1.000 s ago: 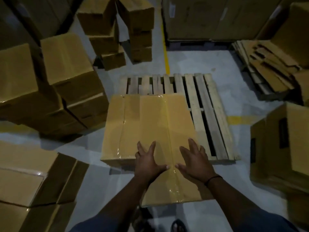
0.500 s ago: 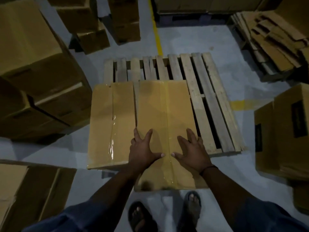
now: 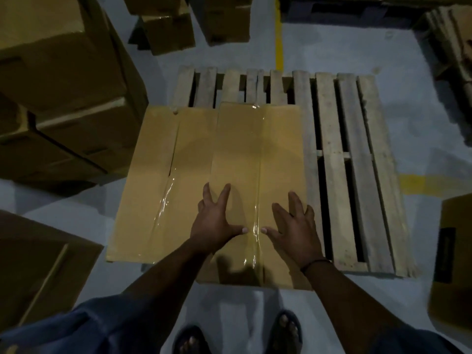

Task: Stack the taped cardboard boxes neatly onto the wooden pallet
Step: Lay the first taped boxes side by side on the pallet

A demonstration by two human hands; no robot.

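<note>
Left hand [image 3: 215, 223] and right hand [image 3: 293, 231], fingers flat and spread, press second box [image 3: 258, 154] to seat it beside first box [image 3: 163, 180] on pallet's [image 3: 355, 162] near-left corner.

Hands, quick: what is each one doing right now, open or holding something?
Left hand: open, fingers spread, pressing flat on the box top.
Right hand: open, flat on the same box.

Yellow floor line [image 3: 279, 42], dark sandals [image 3: 287, 332]
</note>
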